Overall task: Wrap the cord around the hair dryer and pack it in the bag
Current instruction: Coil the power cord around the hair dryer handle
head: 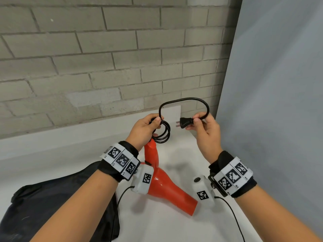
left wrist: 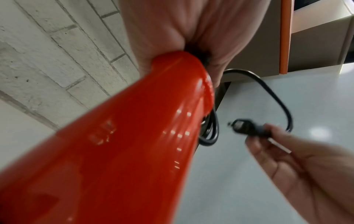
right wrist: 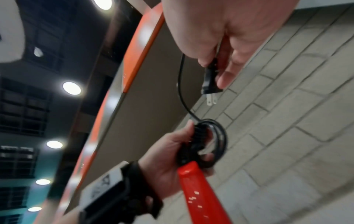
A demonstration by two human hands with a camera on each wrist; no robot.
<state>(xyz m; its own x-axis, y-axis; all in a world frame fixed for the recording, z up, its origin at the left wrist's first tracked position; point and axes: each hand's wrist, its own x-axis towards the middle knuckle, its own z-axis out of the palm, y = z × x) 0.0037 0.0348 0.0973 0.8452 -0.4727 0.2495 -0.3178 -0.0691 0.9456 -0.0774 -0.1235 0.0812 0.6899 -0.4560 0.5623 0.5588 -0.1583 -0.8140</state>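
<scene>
A red hair dryer (head: 164, 187) points its nozzle toward me, handle end up. My left hand (head: 155, 123) grips the handle end together with several small coils of the black cord (head: 164, 135). From there the cord arcs up in a loop (head: 183, 99) to the plug (head: 185, 122), which my right hand (head: 194, 123) pinches with the prongs pointing left. The left wrist view shows the handle (left wrist: 124, 136), the coils (left wrist: 210, 133) and the plug (left wrist: 243, 125). The right wrist view shows the plug (right wrist: 210, 81) above the coils (right wrist: 212, 144). A black bag (head: 52, 206) lies at lower left.
A white table (head: 174, 229) lies under the hands. A grey brick wall (head: 104, 58) stands close behind it, and a pale grey panel (head: 279, 84) closes the right side. Thin black cables (head: 232, 213) trail from the wrist cameras.
</scene>
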